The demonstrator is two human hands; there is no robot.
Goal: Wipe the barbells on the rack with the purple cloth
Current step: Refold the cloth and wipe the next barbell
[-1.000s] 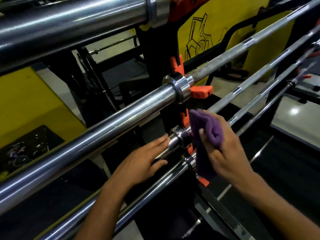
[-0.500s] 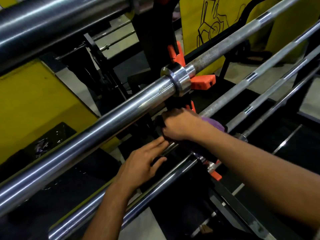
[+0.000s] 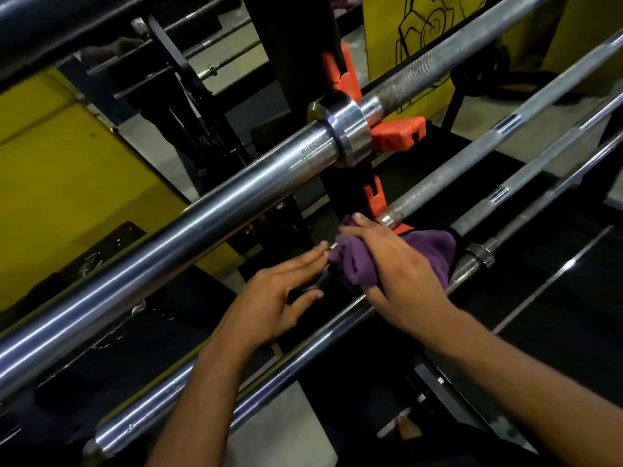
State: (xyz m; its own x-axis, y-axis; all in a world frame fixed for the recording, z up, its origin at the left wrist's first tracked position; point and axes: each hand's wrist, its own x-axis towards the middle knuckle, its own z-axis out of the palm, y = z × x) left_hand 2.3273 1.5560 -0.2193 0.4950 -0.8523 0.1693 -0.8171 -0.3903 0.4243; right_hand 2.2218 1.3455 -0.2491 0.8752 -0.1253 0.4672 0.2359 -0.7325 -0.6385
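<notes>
Several chrome barbells lie across a black rack on orange hooks [image 3: 397,134]. The biggest barbell sleeve [image 3: 188,217] runs diagonally through the middle, with its collar [image 3: 347,129] at the upright. Just below it, my right hand [image 3: 397,264] grips the purple cloth [image 3: 431,247] and presses it onto a lower barbell by its collar. My left hand [image 3: 279,298] rests with straight fingers on that same bar's sleeve, fingertips close to the cloth. Another barbell [image 3: 209,389] lies nearest me, under both forearms.
The black rack upright [image 3: 303,55] stands behind the collar. Thinner knurled shafts [image 3: 526,129] fan out to the upper right. A yellow panel [image 3: 67,183] is at the left, a yellow sign with a black drawing [image 3: 421,25] behind the rack, grey floor [image 3: 283,429] below.
My right hand first reached left over the bar with the cloth, then slid back right and now shows the cloth bunched under it. The left hand stayed on the sleeve.
</notes>
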